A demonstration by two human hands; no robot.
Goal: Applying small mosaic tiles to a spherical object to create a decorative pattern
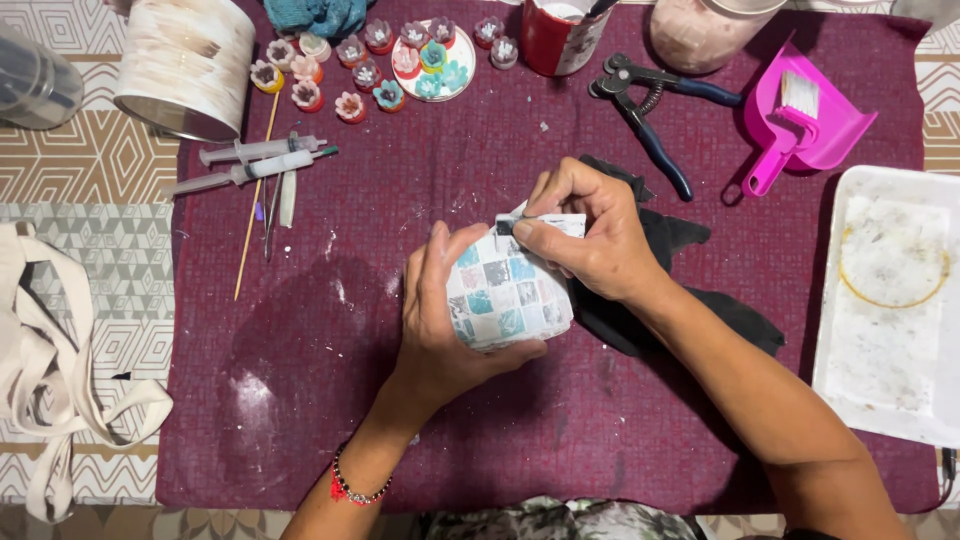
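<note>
Left hand [440, 320] cups mosaic pot [505, 290] from left; right hand [590, 235] pinches small tile [505, 226] at pot's top.

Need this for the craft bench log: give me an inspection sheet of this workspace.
Surface: dark red mat, smeared white, on a patterned cloth.
Job's things: tiled pot, its squares blue, grey and white.
Clutter: pliers, pink dustpan with brush, two syringes, wooden stick, small flower cups, red mug, black rag, white tray.
Grippers: left hand cups the pot; right hand presses a small piece at its rim.
Cables: nothing seen.
Surroundings: cloth bag, pale tin.
</note>
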